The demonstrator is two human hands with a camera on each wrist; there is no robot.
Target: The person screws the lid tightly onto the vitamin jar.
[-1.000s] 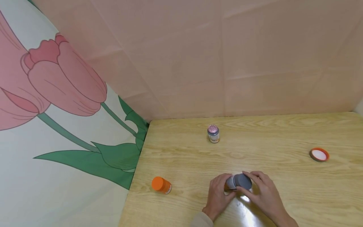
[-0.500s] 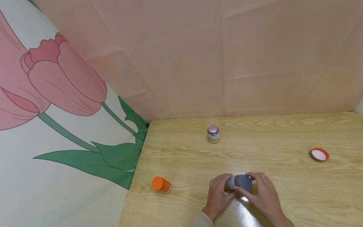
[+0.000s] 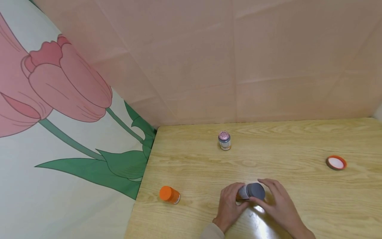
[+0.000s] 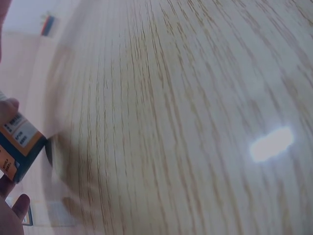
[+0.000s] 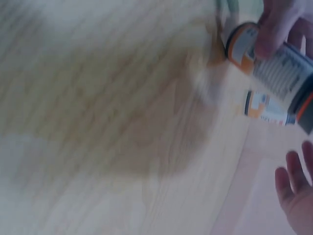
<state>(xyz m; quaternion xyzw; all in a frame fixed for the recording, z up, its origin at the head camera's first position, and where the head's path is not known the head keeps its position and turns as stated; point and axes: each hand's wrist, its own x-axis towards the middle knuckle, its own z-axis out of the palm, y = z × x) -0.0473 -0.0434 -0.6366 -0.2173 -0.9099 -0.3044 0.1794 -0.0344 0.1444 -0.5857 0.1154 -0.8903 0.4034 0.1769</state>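
Observation:
My left hand (image 3: 231, 202) grips the body of a small bottle, which tilts with its dark grey cap (image 3: 256, 191) to the right. In the right wrist view the bottle (image 5: 279, 76) has a white label, an orange band near its base and an orange ring by the cap. My right hand (image 3: 280, 205) is at the cap with fingers spread; its index finger stands off the cap and its thumb is by the lower edge. The left wrist view catches only the bottle's lower part (image 4: 24, 139), just above the tabletop.
An orange bottle with an orange cap (image 3: 169, 194) stands at the left. Farther back is a small jar with a shiny pinkish top (image 3: 224, 141). On the right a red-rimmed lid (image 3: 336, 163) lies with its white inside up. Cloth (image 3: 191, 66) hangs behind the wooden table (image 3: 191, 162).
Half a second ago my right fingers were round the cap; now they have spread and the index finger is away from it. My left hand and the bottle have barely moved.

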